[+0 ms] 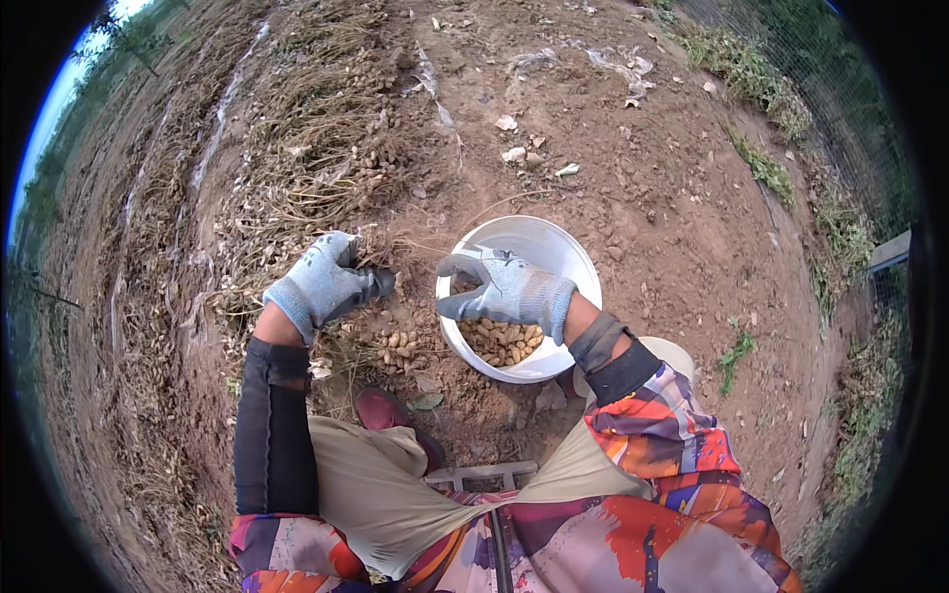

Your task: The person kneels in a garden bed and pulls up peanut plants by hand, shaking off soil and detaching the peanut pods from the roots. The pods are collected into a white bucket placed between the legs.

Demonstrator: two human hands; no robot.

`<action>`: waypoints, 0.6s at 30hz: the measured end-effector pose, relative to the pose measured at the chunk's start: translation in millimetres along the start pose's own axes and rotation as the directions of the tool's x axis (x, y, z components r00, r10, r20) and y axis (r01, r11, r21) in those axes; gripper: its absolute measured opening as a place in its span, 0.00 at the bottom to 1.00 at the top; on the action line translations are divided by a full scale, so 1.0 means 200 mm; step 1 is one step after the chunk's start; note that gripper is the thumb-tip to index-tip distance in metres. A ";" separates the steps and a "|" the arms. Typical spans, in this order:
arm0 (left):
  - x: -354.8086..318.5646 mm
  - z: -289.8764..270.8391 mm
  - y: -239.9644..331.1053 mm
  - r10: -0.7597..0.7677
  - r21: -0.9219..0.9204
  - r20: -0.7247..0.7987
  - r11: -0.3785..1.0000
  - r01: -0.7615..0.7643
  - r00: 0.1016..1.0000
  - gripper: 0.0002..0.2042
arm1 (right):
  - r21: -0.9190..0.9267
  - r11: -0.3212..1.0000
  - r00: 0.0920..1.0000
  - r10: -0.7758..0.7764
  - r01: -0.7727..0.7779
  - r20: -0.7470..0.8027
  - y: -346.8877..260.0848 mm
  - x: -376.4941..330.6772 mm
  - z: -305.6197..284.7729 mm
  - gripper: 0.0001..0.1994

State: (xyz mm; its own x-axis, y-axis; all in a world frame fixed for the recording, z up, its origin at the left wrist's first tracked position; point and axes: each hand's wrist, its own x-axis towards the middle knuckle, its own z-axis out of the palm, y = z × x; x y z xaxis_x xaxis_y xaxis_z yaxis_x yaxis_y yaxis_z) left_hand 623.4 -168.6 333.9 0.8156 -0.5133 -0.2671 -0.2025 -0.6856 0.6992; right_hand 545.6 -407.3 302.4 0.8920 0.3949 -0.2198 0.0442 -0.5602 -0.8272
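My two hands wear pale blue-grey work gloves with dark grey palms and fingers. My left hand is above the soil beside the dug-up peanut plants; its thumb stands apart from the partly curled fingers, and nothing shows between them. My right hand reaches over the white bucket, thumb and fingers spread with a gap between. Inside the bucket lie peanuts in their shells, partly hidden by that hand. A small cluster of peanuts lies on the ground left of the bucket.
Rows of dried peanut plants run along the left. Scraps of plastic film lie on the brown soil ahead. My dark red shoe is close to the bucket. A mesh fence and weeds border the right side.
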 end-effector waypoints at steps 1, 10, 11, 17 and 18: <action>0.01 0.01 0.01 -0.002 -0.082 0.013 0.997 0.003 1.000 0.09 | 0.138 0.988 0.997 -0.063 0.067 -0.036 0.00 0.02 0.05 0.31; 0.01 0.01 0.07 -0.051 -0.350 -0.056 0.936 0.028 0.997 0.08 | 0.724 0.690 0.996 -0.050 -0.014 0.068 -0.20 0.13 0.19 0.26; 0.02 0.00 0.06 -0.109 -0.245 -0.062 0.965 0.091 0.992 0.08 | 0.737 0.673 0.994 -0.023 -0.066 0.109 -0.19 0.14 0.21 0.25; 0.03 0.09 0.11 -0.131 -0.235 -0.076 0.966 0.110 0.988 0.08 | 0.804 0.581 0.985 -0.028 -0.123 0.171 -0.17 0.19 0.30 0.22; 0.04 0.11 0.09 -0.138 -0.273 -0.092 0.956 0.108 0.986 0.08 | 0.826 0.547 0.980 -0.046 -0.136 0.192 -0.16 0.19 0.30 0.21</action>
State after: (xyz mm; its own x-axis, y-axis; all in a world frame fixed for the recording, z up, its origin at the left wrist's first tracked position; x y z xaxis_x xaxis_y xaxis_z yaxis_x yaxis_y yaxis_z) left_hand 614.8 -196.8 330.6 0.8820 -0.3642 -0.2990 0.0425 -0.5703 0.8203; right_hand 551.2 -330.3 289.6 0.7861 0.5525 -0.2770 -0.4688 0.2410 -0.8498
